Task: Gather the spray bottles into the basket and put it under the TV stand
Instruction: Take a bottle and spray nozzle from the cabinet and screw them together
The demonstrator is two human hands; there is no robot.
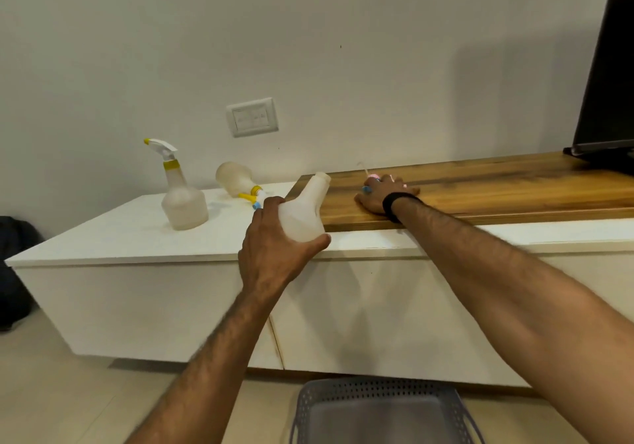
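My left hand [271, 251] grips a translucent white bottle without a spray head [307, 208], held tilted at the front edge of the white TV stand [137, 237]. My right hand [380, 193] lies on the wooden top [497, 186] and covers a small pink and blue spray head [372, 177]. A spray bottle with a yellow collar [182, 196] stands upright on the white top. Another bottle [236, 179] lies on its side behind it, with its yellow trigger toward me. A grey perforated basket [384, 409] sits on the floor below.
A black TV [607, 83] stands at the right end of the wooden top. A wall socket plate [252, 117] is on the wall behind the bottles. A dark object [13, 272] rests on the floor at the far left.
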